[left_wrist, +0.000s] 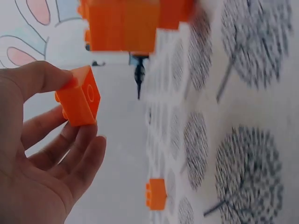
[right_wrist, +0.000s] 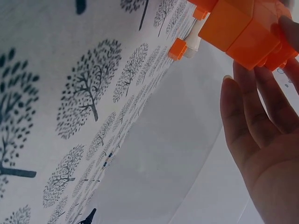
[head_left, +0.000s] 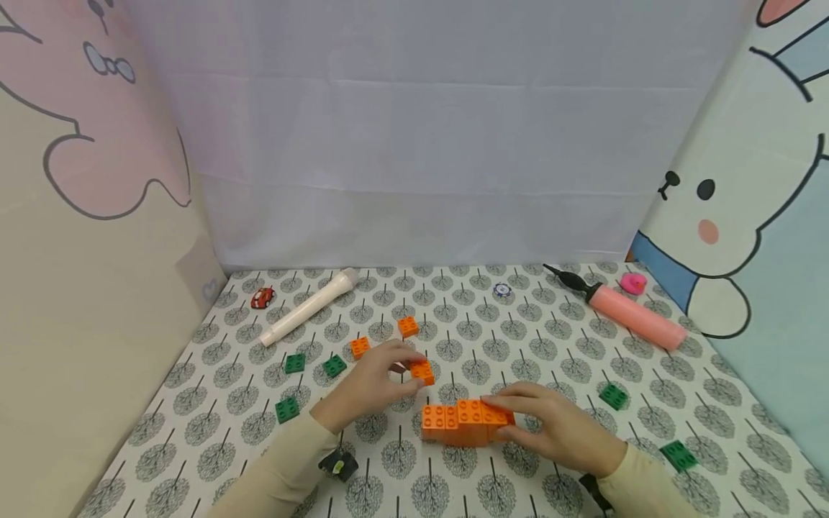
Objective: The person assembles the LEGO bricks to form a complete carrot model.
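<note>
While the right hand [head_left: 560, 426] grips one end of the orange brick row [head_left: 453, 426], thumb and fingers spread just around it, the left hand [head_left: 376, 375] pinches a single orange brick [head_left: 424, 373] slightly farther out, opened only as far as that brick; past it sit two loose orange bricks [head_left: 408, 326]; way back there's a pink pump [head_left: 637, 316].

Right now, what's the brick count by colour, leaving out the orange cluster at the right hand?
Green bricks: 5
Orange bricks: 3, one of them held by the left hand
Total: 8
</note>
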### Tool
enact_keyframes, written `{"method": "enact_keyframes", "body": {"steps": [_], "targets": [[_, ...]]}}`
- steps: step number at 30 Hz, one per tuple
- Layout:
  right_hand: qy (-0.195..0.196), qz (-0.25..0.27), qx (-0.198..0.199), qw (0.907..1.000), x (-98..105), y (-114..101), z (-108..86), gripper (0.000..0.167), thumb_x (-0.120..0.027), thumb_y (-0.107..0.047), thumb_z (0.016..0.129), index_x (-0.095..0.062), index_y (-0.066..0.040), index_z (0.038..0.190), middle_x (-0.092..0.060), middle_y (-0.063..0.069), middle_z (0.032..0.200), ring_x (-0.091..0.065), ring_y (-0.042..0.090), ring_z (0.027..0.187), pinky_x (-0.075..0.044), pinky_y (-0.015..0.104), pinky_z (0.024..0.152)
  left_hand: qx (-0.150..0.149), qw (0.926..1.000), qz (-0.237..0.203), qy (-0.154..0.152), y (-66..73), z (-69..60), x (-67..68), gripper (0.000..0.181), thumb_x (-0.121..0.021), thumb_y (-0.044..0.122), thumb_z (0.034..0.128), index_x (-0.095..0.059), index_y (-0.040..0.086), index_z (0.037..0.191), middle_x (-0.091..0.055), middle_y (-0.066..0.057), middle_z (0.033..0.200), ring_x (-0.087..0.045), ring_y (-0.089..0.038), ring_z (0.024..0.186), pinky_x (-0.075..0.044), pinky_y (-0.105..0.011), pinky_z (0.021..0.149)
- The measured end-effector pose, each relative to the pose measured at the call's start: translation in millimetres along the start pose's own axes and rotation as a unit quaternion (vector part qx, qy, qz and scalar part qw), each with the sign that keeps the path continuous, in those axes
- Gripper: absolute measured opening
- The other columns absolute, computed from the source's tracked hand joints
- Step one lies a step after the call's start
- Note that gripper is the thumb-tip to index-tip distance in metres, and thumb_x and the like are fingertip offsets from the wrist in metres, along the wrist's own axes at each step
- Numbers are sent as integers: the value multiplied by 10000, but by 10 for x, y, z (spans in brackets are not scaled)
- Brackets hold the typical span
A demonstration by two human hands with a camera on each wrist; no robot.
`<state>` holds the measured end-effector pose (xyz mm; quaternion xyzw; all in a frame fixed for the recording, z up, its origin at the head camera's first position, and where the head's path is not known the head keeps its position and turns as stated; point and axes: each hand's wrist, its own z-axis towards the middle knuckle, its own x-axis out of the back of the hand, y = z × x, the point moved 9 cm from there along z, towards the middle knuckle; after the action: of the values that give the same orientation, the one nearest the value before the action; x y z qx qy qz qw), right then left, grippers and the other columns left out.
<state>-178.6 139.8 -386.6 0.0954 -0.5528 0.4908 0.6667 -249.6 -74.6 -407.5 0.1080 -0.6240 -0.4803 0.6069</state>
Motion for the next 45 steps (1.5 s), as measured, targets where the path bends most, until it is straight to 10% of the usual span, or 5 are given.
{"method": "enact_keyframes", "body": {"steps": [14, 45], "targets": [[51, -7, 11, 10000, 5, 4, 2, 464, -766, -234, 883, -648, -224, 1332, -644, -72, 1212, -632, 117, 1038, -577, 354, 852, -647, 9964, -184, -509, 453, -214, -257, 355, -766, 196, 856, -716, 170, 1206, -613, 127, 1154, -567, -62, 994, -560, -326, 841], [12, 38, -85, 10000, 6, 12, 4, 463, -777, -238, 866, -662, -208, 1314, -646, -73, 1210, -633, 111, 1031, -577, 362, 852, -724, 9948, 233, -673, 395, -209, -344, 401, -786, 261, 839, -716, 196, 1228, -696, 68, 1130, -621, -46, 1019, -547, -307, 918]]}}
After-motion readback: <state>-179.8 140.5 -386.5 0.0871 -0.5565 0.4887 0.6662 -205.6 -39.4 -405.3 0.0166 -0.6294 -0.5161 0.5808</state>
